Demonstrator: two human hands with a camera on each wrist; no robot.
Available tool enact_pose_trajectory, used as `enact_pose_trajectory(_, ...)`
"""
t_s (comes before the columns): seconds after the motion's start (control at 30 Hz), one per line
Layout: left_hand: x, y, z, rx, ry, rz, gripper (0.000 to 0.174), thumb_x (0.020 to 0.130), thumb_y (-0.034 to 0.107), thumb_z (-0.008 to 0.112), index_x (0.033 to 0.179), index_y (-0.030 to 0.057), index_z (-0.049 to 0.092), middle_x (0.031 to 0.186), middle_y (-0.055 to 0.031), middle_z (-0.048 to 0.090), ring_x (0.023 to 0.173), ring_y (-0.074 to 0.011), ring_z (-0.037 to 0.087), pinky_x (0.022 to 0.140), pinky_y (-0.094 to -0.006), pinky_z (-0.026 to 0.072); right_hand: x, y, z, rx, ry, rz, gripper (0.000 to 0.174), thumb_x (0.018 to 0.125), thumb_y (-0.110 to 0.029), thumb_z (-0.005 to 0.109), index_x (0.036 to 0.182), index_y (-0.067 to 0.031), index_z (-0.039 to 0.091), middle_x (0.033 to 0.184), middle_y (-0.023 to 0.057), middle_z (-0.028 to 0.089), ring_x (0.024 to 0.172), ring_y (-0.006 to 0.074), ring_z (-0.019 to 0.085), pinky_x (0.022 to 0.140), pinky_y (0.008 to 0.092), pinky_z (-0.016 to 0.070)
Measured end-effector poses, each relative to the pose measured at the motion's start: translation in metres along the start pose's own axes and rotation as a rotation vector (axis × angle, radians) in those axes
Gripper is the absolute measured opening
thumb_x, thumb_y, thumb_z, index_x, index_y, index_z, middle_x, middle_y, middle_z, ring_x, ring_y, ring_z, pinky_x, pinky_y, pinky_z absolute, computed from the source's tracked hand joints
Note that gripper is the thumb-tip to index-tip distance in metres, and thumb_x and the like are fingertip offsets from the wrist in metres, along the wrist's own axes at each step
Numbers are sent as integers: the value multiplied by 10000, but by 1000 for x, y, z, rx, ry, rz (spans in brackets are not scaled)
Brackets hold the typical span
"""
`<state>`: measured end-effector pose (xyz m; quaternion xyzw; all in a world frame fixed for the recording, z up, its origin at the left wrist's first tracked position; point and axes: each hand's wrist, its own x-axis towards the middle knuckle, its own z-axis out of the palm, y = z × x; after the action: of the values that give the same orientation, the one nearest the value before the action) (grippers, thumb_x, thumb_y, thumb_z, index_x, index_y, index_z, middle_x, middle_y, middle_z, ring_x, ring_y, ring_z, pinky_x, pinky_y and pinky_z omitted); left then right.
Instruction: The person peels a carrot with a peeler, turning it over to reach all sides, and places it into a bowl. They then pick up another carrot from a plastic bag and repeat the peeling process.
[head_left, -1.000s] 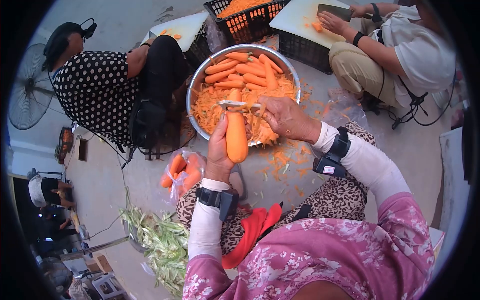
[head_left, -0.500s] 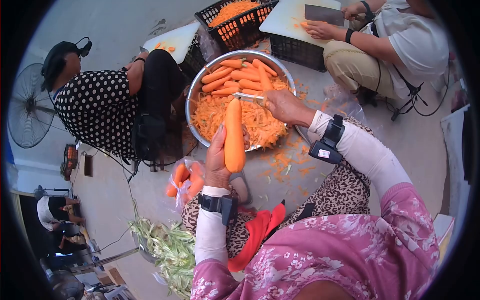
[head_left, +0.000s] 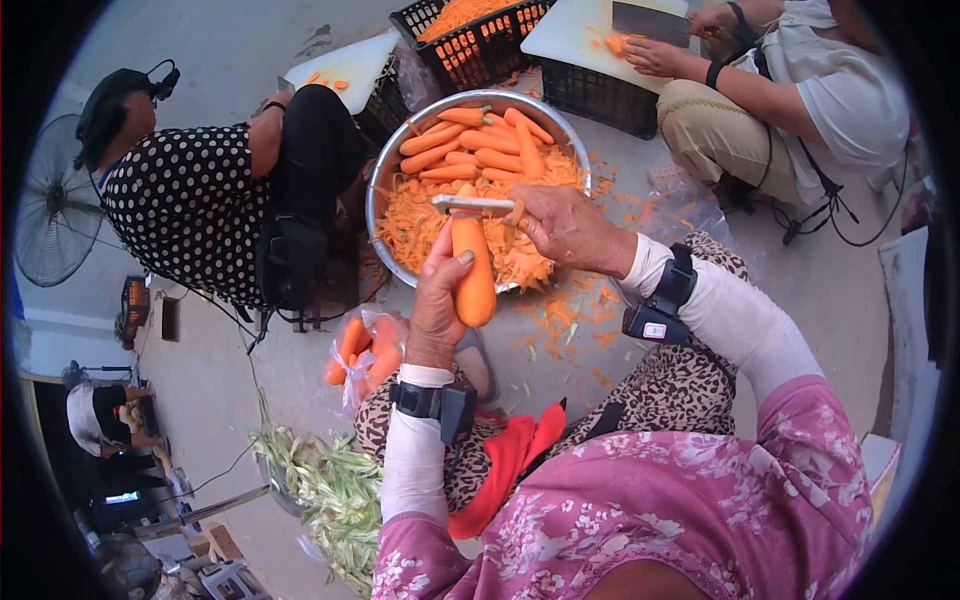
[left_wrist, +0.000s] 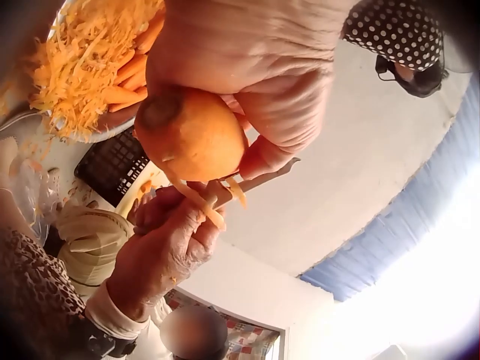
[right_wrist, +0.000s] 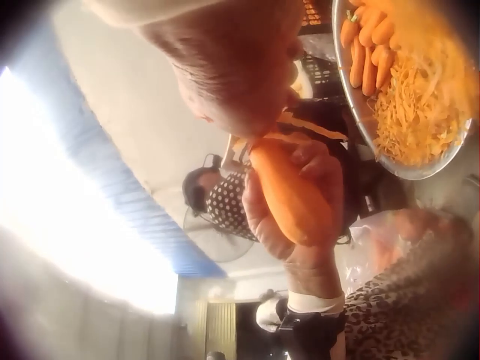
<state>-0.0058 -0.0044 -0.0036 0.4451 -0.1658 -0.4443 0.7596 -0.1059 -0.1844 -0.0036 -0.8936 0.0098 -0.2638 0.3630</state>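
My left hand (head_left: 436,300) grips a thick orange carrot (head_left: 474,275) around its side, its blunt near end pointing toward me. Across the carrot's far end lies a peeler (head_left: 470,204), its handle gripped by my right hand (head_left: 575,228). Strips of peel (left_wrist: 196,201) hang by the blade in the left wrist view. Beneath both hands stands a wide metal basin (head_left: 372,215). Peeled carrots (head_left: 490,140) lie along its far side, and a heap of peelings (head_left: 410,225) fills the near part. The right wrist view shows the carrot (right_wrist: 289,196) in my left fingers.
A plastic bag of carrots (head_left: 365,350) sits left of my knee, with corn husks (head_left: 335,500) behind it. Scraps (head_left: 575,325) litter the floor. Beyond the basin stand a black crate (head_left: 470,60) and a cutting board (head_left: 560,35), where another person (head_left: 810,110) holds a cleaver. Someone in polka dots (head_left: 190,205) sits left.
The peeler moved off the carrot's far end half a second ago and is now back across it. The carrot has shifted slightly, and my left thumb now lies over it.
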Motion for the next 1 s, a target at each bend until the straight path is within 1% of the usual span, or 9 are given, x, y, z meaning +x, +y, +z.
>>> enact_pose_trajectory(0.1,-1,-1,1,78,-25,13,617,787,114,594,1350,25,357,1037,-101,549,876,-219,592,791,-379,516,8,19,-10,-122,-16,219,74,836,-86,519,860,-16,531,719,187,563,700,379,582,629,436,457)
enact_pose_trajectory(0.2,-4,0,2,-112,-86,1,535,827,160,581,1313,25,404,1022,-111,565,876,-230,597,770,-399,519,13,21,-10,-91,36,221,78,829,-81,512,858,-15,541,716,196,567,695,381,581,625,437,451)
enact_pose_trajectory(0.4,3,-4,-15,-385,79,-111,364,947,291,436,1195,30,487,985,-137,601,882,-274,609,747,-438,521,-2,-16,-6,100,-43,4,113,810,-47,564,923,-35,562,758,145,569,689,325,590,601,377,455)
enact_pose_trajectory(0.53,0,-5,-16,-349,88,-116,389,959,320,409,1196,18,477,989,-133,579,874,-258,582,741,-411,504,-3,-14,4,167,-176,-54,86,792,-80,546,857,-59,494,736,155,546,739,367,577,636,460,445)
enact_pose_trajectory(0.6,2,-8,-16,-348,17,-120,413,966,341,402,1198,4,467,989,-130,549,862,-237,536,728,-366,473,1,0,4,-48,15,-25,84,821,-69,556,894,-36,530,746,157,571,705,353,585,619,404,466)
enact_pose_trajectory(0.73,0,-4,-9,-350,-72,-121,424,974,353,387,1198,-1,460,988,-128,525,853,-222,498,718,-338,447,13,22,-10,-180,50,202,66,830,-81,550,871,-35,526,729,166,565,708,360,582,612,403,462)
enact_pose_trajectory(0.8,0,-3,-9,-355,-156,-105,436,977,366,382,1196,-3,459,989,-139,535,858,-226,511,725,-337,454,16,18,-13,-99,104,193,62,834,-85,549,878,-42,542,715,160,565,695,353,586,606,396,459)
enact_pose_trajectory(0.93,2,-5,-12,-331,-59,-70,457,979,384,375,1193,-12,457,989,-157,541,863,-229,516,726,-331,456,6,-5,-8,53,23,116,74,831,-88,565,884,-40,551,716,154,569,684,345,592,601,392,459)
enact_pose_trajectory(1.0,3,-4,-14,-374,-124,-48,463,975,421,369,1171,19,489,998,-150,575,857,-228,568,747,-331,483,0,-10,-2,86,-14,-53,96,826,-90,581,900,-35,551,726,152,573,683,338,596,597,388,460)
